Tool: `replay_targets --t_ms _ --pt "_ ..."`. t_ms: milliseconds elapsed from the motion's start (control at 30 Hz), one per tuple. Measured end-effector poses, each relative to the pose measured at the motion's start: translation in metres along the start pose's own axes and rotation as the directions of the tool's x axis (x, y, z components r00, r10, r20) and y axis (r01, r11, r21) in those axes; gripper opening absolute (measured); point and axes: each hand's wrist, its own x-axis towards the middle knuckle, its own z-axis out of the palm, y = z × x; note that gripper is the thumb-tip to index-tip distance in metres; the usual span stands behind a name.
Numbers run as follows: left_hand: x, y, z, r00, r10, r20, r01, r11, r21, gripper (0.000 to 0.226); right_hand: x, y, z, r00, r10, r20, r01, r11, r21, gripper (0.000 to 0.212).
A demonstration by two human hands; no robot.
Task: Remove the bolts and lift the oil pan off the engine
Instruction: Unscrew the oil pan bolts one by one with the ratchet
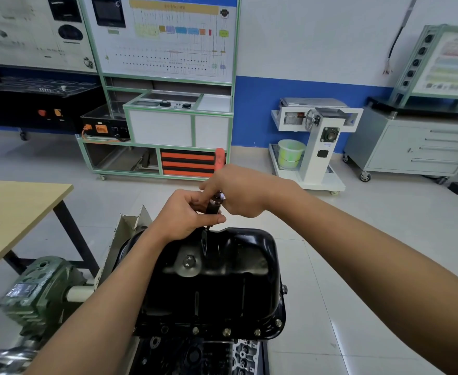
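Note:
A glossy black oil pan [222,282] sits bolted on top of the upturned engine [211,355], with a drain plug [188,261] on its side. Several bolts [226,332] show along the near flange. Over the pan's far edge stands a ratchet wrench [215,203] with an orange handle [219,157] pointing away from me. My left hand [187,215] grips the dark socket extension below the ratchet head. My right hand [238,190] grips the wrench at its head, hiding the middle of the handle. The bolt under the socket is hidden.
A green gearbox of the engine stand [41,290] sits at the left. A wooden table [11,212] stands further left. Training boards and cabinets [163,109] line the far wall; a white stand with a bucket [314,142] and a grey drawer cart [417,147] are at the right.

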Motion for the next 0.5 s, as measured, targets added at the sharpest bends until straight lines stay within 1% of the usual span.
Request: replay_targets --t_ms 33,133,200,267,333,367,400,467,500 --pt "0.001 -0.001 0.0 1.0 0.009 -0.001 -0.009 1.0 -0.002 0.026 -0.001 -0.001 -0.001 1.0 0.024 0.001 -0.024 1.0 -0.009 0.041" --pt "0.003 -0.004 -0.001 1.0 0.019 -0.02 -0.019 1.0 0.021 0.018 -0.003 0.002 -0.001 0.993 0.118 -0.018 -0.117 0.993 0.015 0.009" --pt "0.004 -0.005 -0.002 0.999 0.029 -0.033 -0.028 0.999 0.024 0.017 -0.003 0.003 0.002 0.982 0.187 -0.025 -0.183 0.976 0.118 0.028" --pt "0.005 -0.006 -0.001 0.998 0.044 -0.038 -0.042 0.998 0.037 0.019 -0.001 0.002 0.01 0.957 0.283 -0.07 -0.267 0.946 0.185 0.048" --pt "0.006 -0.007 -0.001 0.997 0.049 -0.06 -0.046 0.998 0.051 0.029 0.003 -0.001 0.021 0.924 0.364 -0.115 -0.332 0.916 0.227 0.057" --pt "0.007 -0.009 -0.001 0.996 0.055 -0.073 -0.05 0.997 0.06 0.034 0.005 -0.003 0.026 0.913 0.387 -0.127 -0.346 0.901 0.26 0.057" --pt "0.007 -0.01 -0.002 0.995 0.059 -0.085 -0.054 0.996 0.064 0.034 0.005 -0.004 0.027 0.909 0.395 -0.129 -0.348 0.893 0.286 0.055" --pt "0.006 -0.01 -0.002 0.995 0.057 -0.087 -0.051 0.997 0.062 0.019 0.005 -0.004 0.024 0.924 0.373 -0.083 -0.336 0.897 0.286 0.046" --pt "0.006 -0.01 -0.002 0.996 0.051 -0.076 -0.046 0.997 0.065 0.019 0.004 -0.004 0.019 0.933 0.356 -0.046 -0.332 0.906 0.265 0.039"
